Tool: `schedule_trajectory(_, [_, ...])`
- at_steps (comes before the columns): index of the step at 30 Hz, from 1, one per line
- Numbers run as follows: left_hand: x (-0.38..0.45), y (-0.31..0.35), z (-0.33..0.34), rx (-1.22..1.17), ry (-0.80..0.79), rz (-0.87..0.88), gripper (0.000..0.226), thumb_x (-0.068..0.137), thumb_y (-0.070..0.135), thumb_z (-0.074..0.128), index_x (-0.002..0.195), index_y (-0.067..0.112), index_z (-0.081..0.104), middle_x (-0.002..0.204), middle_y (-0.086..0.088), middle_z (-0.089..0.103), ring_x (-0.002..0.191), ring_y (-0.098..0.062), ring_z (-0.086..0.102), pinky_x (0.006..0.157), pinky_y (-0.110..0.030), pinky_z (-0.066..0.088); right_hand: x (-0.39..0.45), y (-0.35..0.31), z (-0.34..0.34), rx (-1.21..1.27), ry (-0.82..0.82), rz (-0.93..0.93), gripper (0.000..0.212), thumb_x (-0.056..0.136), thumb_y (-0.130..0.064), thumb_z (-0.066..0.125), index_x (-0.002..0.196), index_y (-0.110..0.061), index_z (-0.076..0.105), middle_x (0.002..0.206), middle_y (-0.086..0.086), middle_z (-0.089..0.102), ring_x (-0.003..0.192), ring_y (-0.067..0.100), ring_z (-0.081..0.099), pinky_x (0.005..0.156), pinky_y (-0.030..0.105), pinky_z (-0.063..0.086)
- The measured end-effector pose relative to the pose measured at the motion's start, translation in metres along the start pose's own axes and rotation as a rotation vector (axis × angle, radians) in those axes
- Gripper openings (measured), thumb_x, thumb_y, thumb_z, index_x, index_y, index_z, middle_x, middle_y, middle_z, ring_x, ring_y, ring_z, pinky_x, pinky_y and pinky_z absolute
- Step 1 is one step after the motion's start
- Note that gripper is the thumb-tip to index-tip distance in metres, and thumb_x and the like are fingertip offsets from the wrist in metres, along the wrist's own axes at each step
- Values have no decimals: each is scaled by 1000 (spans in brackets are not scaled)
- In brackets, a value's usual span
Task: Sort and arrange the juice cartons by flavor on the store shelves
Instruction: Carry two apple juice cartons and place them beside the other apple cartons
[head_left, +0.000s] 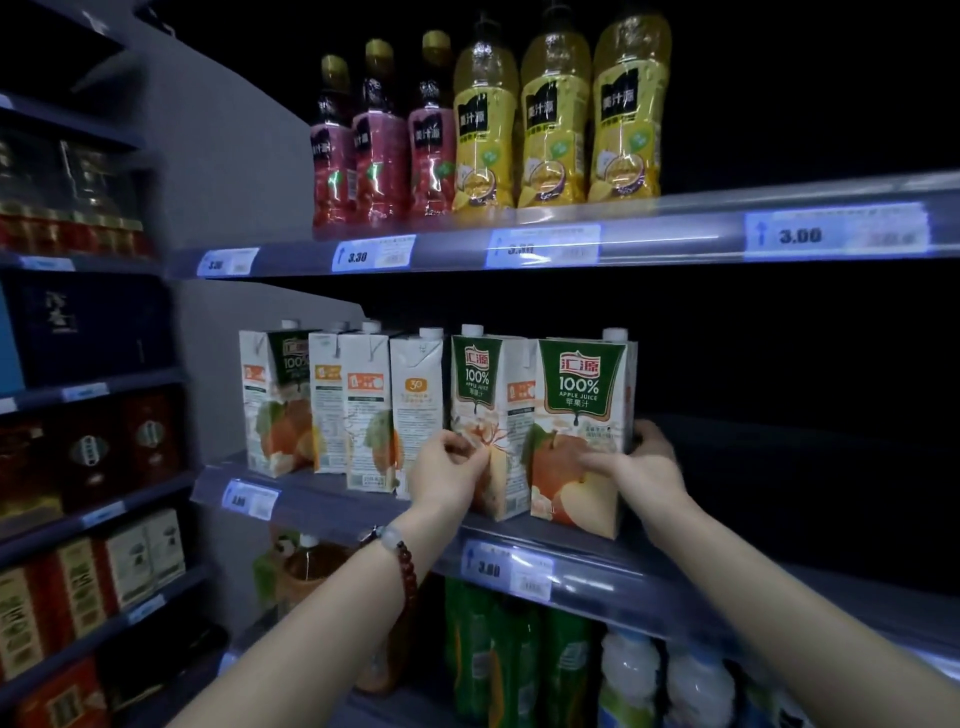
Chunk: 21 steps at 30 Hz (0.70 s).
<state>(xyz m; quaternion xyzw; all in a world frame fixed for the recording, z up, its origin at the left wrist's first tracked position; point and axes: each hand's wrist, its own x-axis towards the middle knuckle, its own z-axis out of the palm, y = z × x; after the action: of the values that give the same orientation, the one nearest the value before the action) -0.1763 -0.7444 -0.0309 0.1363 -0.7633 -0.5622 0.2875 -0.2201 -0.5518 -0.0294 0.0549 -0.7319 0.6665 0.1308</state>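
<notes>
Several juice cartons stand in a row on the middle shelf (332, 506). At the right end stands an apple juice carton (582, 415) with its green front label facing me. My right hand (636, 462) grips its lower part, thumb on the front and fingers round the right side. To its left a second apple carton (485, 410) is turned at an angle. My left hand (449, 470) pinches that carton's lower front corner. Further left stand an orange-marked carton (415, 400) and other orange juice cartons (275, 405), some showing their side panels.
The top shelf holds red bottles (379, 150) and yellow bottles (556, 119). Green bottles (498, 665) and white bottles (628, 680) fill the shelf below. Boxed goods (78, 457) line the unit at left. To the right of the cartons the middle shelf is dark.
</notes>
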Motion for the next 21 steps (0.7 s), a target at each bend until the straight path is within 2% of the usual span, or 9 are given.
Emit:
schedule_trajectory(3, [0, 0, 15, 33, -38, 44, 20, 80, 26, 74, 81, 21, 55, 81, 6, 61, 76, -12, 58, 61, -22, 45, 6, 2, -5, 31, 28, 15, 58, 59, -16, 89, 109, -19, 59, 105, 7, 72, 90, 26, 69, 84, 44, 58])
schedule_trajectory(6, [2, 5, 29, 48, -18, 17, 22, 78, 24, 76, 89, 19, 57, 85, 5, 62, 83, -16, 58, 73, -26, 45, 10, 4, -14, 29, 42, 23, 70, 53, -26, 93, 113, -19, 58, 106, 5, 71, 93, 27, 69, 86, 47, 57])
schedule_trajectory(9, [8, 4, 25, 89, 0, 33, 28, 77, 21, 76, 92, 16, 54, 90, 0, 63, 87, -20, 59, 71, -27, 42, 16, 7, -22, 31, 84, 4, 66, 54, -24, 93, 111, -20, 60, 105, 4, 72, 91, 25, 69, 86, 46, 57])
schedule_trajectory(12, [8, -2, 14, 234, 6, 86, 39, 77, 24, 77, 98, 12, 47, 103, -10, 61, 93, -24, 56, 72, -29, 41, 22, 10, -28, 25, 108, -21, 64, 57, -22, 92, 111, -21, 58, 104, 4, 70, 92, 25, 68, 86, 45, 57])
schedule_trajectory(15, [-1, -8, 14, 376, -32, 168, 64, 80, 30, 75, 126, 1, 42, 125, -16, 48, 117, -30, 47, 95, -35, 40, 25, 13, -33, 37, 68, -36, 66, 59, -21, 91, 115, -20, 56, 102, 1, 67, 89, 22, 66, 78, 40, 56])
schedule_trajectory(17, [-7, -10, 17, 427, -56, 197, 75, 83, 35, 71, 137, 0, 34, 130, -16, 39, 123, -33, 43, 103, -36, 37, 26, 14, -34, 57, 36, -53, 66, 59, -21, 90, 115, -20, 55, 102, -2, 66, 89, 20, 66, 75, 37, 54])
schedule_trajectory(21, [-11, -8, 24, 413, -59, 193, 65, 79, 35, 75, 123, 3, 40, 124, -17, 43, 116, -34, 48, 97, -36, 42, 29, 17, -34, 111, 25, -61, 64, 60, -15, 90, 115, -16, 56, 105, 3, 66, 91, 23, 66, 80, 41, 55])
